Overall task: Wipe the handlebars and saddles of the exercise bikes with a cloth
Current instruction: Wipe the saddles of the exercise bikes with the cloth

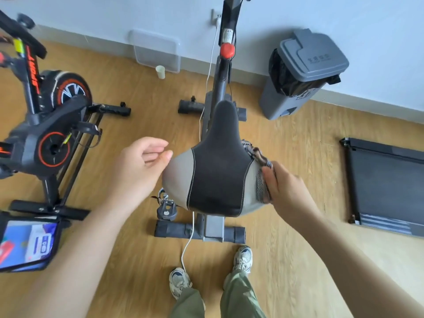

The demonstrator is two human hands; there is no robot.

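A black and grey saddle (219,166) of the grey exercise bike (221,88) fills the middle of the view. My right hand (285,191) presses a patterned grey-brown cloth (261,171) against the saddle's right side, fingers over the cloth. My left hand (140,164) hovers just left of the saddle with loosely curled fingers and holds nothing. The bike's handlebars are out of view past the top edge. A second bike (46,125), black with red trim, stands at the left.
A grey lidded bin (305,72) stands by the wall at right. A flat black treadmill (387,187) lies at far right. A white cable (190,239) runs across the wooden floor. A paper cup (160,71) and clear lid sit by the wall. My feet (243,258) are behind the bike.
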